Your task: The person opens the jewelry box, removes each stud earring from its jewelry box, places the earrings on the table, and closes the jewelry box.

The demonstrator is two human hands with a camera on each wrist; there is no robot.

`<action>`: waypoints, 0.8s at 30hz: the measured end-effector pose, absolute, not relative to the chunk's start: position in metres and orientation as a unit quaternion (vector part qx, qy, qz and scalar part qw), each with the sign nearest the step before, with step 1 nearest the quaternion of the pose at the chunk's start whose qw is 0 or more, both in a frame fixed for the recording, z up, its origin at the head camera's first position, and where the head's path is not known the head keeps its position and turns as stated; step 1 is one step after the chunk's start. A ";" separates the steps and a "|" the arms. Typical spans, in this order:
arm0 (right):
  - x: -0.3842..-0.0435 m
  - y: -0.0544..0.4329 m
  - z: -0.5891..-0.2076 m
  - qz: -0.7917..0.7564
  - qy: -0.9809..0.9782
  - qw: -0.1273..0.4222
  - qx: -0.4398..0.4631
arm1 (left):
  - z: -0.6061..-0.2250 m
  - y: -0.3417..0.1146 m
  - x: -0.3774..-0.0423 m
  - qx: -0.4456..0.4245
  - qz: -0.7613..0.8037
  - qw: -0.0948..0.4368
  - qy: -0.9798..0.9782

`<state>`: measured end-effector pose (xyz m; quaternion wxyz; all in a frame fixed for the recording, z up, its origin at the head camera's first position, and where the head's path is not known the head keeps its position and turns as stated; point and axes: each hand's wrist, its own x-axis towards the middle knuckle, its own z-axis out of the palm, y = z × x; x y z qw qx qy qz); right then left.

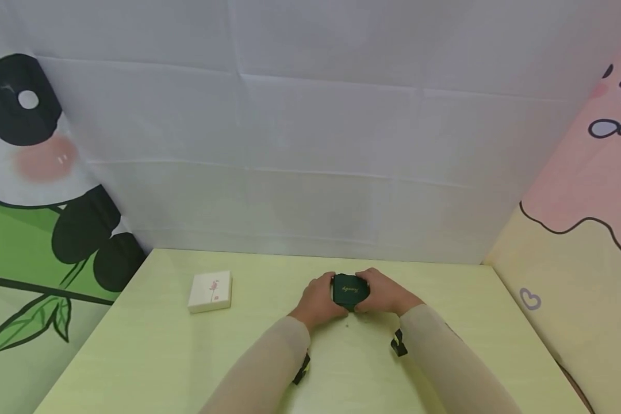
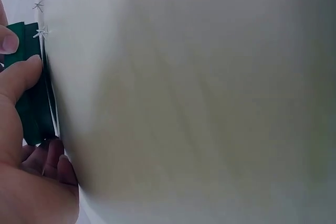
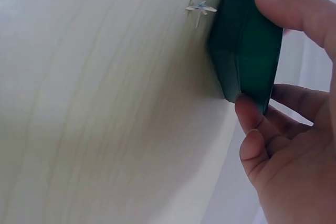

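A small dark green box [image 1: 350,291] with gold lettering on its lid is held between both hands near the table's far side. My left hand [image 1: 321,300] grips its left side, and in the left wrist view the thumb presses the front while the fingers curl at the box's end. The right side is gripped by my right hand [image 1: 386,292]; its thumb [image 3: 283,9] lies along the green wall in the right wrist view. Close in front of the box, a small silvery star-shaped piece [image 3: 200,8] lies on the table. Two such star shapes show in the left wrist view.
A white box [image 1: 210,291] with a small pink print lies on the left part of the pale yellow table [image 1: 259,270]. White cloth [image 1: 310,144] hangs behind the table, and cartoon-printed panels [image 1: 564,287] stand at both sides.
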<state>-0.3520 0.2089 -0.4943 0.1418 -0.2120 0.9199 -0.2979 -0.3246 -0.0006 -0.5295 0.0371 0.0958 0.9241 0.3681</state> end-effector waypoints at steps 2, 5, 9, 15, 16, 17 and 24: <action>-0.352 0.209 -0.495 -0.299 0.920 0.143 -0.210 | -0.530 0.000 -0.324 0.097 0.363 0.038 0.926; -0.351 0.210 -0.496 -0.299 0.920 0.143 -0.209 | -0.530 0.000 -0.324 0.098 0.353 0.040 0.929; -0.351 0.209 -0.495 -0.299 0.920 0.145 -0.208 | -0.527 0.001 -0.322 0.100 0.346 0.043 0.932; -0.351 0.208 -0.494 -0.290 0.922 0.149 -0.207 | -0.527 0.001 -0.322 0.104 0.325 0.042 0.939; -0.351 0.208 -0.494 -0.289 0.922 0.150 -0.207 | -0.527 0.001 -0.322 0.103 0.322 0.044 0.940; -0.351 0.208 -0.493 -0.288 0.923 0.151 -0.207 | -0.527 0.000 -0.322 0.105 0.321 0.043 0.940; -0.347 0.212 -0.482 -0.273 0.930 0.140 -0.202 | -0.522 -0.005 -0.324 0.120 0.304 0.063 0.943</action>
